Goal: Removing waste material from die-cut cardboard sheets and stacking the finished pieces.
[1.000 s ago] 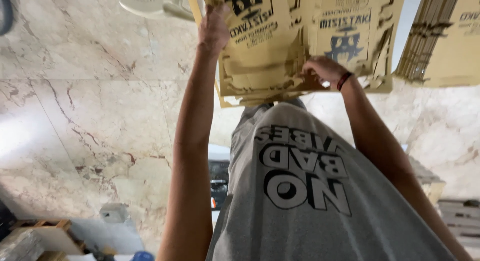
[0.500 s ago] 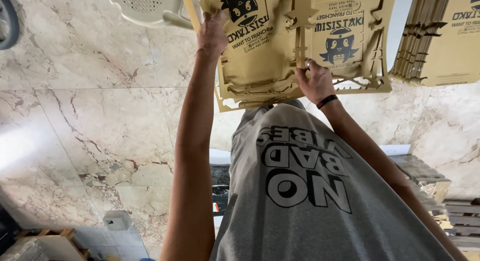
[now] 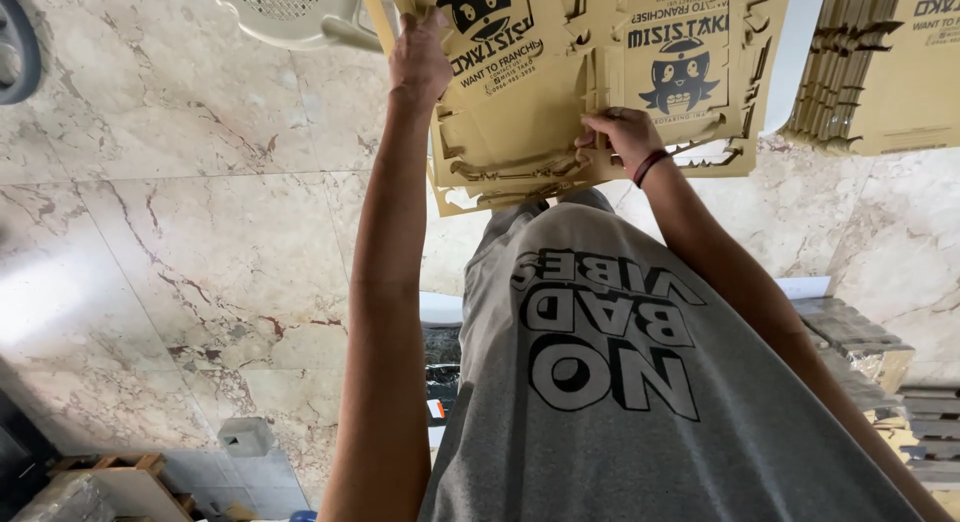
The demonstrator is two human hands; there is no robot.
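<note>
Left hand: our left hand [image 3: 420, 57], in the upper middle of the frame, lies with palm and fingers flat on the left edge of the stack of flat tan die-cut cardboard box blanks [image 3: 590, 82]; the grip is spread, pressing rather than closed round anything.
Right hand: our right hand [image 3: 622, 134], with a dark band at the wrist, sits right of centre near the top; its fingers are curled shut on a cut edge of the blanks.
Cardboard blanks: they fill the top centre of the frame, held between both hands above the pale marble-patterned tiled floor [image 3: 200, 212].
Second pile: another stack of tan cardboard sheets [image 3: 880, 72] stands at the upper right, apart from the held one.
Chair: a cream plastic chair [image 3: 290, 12] shows at the top left, just beside our left hand.
Shirt: a grey printed T-shirt [image 3: 620, 382] fills the lower middle.
</note>
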